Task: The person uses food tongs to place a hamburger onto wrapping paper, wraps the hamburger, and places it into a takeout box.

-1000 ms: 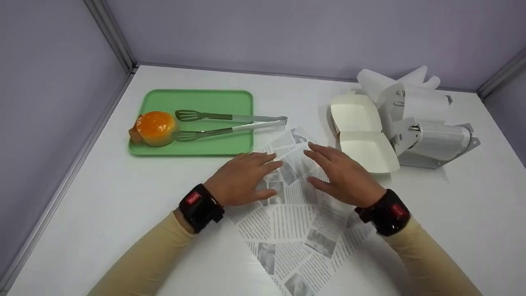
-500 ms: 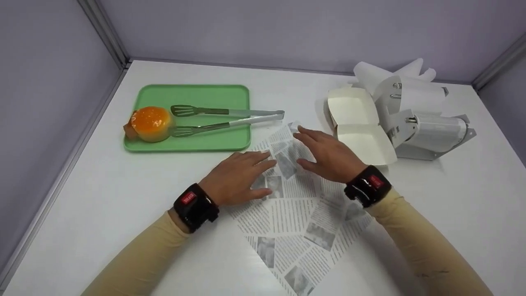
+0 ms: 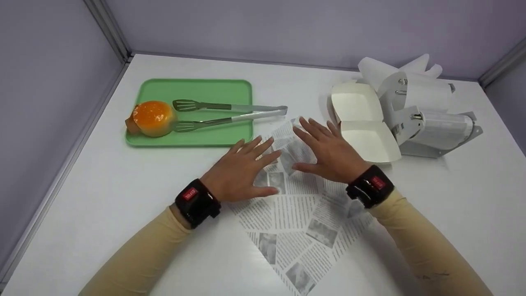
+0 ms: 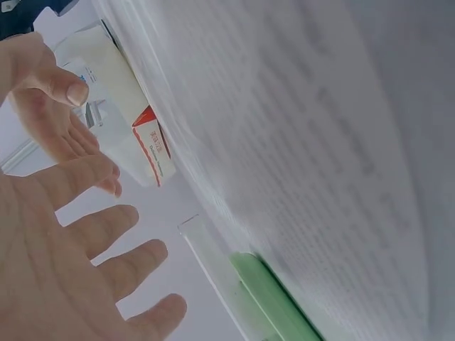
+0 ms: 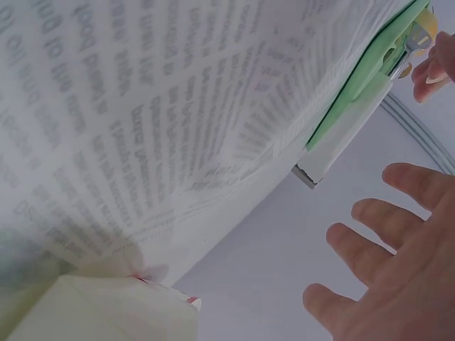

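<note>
"Across the white table (image 3: pixel 119 201), what is lying before that person?"

"One printed sheet (image 3: pixel 294 211), stretching slantwise with a corner pointing toward the wearer of those tan sleeves (image 3: pixel 144 246). It's looking thin and pale, almost see-through, and it's carrying blocks of grey print turning every which way, with small grey pictures sitting among them."

"And the hands?"

"Two. The left hand (image 3: pixel 238 174) is spreading its fingers wide over the sheet's left side, and the right hand (image 3: pixel 333 156) is spreading just as wide over the right. Whether the fingertips are touching the paper, I can't tell."

"What else are you counting?"

"One green tray (image 3: pixel 218 92) is lying to the left, bearing one glossy orange bun (image 3: pixel 154 118) with something brown poking out. One pair of tongs (image 3: pixel 250 116) is resting partly on the tray, its handles jutting past the edge. One cream box (image 3: pixel 365 139) is lying open at right, and one metal roll holder (image 3: pixel 404 127) is standing just beside it. Two black wristbands (image 3: pixel 197 203) are circling the wrists."
</note>
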The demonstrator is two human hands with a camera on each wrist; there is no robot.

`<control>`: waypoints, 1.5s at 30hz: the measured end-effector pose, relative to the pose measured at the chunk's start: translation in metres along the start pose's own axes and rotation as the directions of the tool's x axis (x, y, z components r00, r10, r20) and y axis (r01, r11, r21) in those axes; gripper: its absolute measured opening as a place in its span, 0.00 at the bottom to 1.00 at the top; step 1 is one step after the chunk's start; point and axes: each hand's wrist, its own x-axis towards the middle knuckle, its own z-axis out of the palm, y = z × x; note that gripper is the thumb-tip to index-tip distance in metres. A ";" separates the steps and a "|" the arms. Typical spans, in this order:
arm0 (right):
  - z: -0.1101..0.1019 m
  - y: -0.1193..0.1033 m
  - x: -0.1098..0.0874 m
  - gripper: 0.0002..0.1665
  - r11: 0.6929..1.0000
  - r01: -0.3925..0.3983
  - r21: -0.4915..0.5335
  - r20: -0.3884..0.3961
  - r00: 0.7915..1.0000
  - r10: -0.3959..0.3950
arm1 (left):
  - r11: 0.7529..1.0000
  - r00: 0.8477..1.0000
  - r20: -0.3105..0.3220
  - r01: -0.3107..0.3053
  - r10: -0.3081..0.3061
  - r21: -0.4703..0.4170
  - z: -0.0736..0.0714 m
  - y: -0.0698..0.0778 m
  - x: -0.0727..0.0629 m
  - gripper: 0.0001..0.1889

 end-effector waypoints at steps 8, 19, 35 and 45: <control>-0.003 -0.001 0.007 0.55 0.999 -0.042 -0.027 0.041 0.998 0.043 | 1.000 1.000 0.023 0.018 -0.018 0.005 -0.001 0.002 0.000 0.46; -0.005 -0.005 0.029 0.54 0.998 -0.039 -0.053 0.089 0.995 0.043 | 0.999 0.997 0.072 0.024 -0.025 0.022 -0.002 0.005 -0.001 0.47; -0.006 -0.006 0.069 0.51 0.993 -0.074 -0.090 0.131 0.988 0.085 | 0.999 0.992 0.129 0.014 -0.018 0.037 -0.005 0.014 -0.002 0.49; 0.000 -0.005 0.097 0.47 0.994 -0.075 -0.074 0.147 0.985 0.085 | 0.999 0.992 0.123 -0.014 0.010 0.031 -0.007 0.017 -0.002 0.45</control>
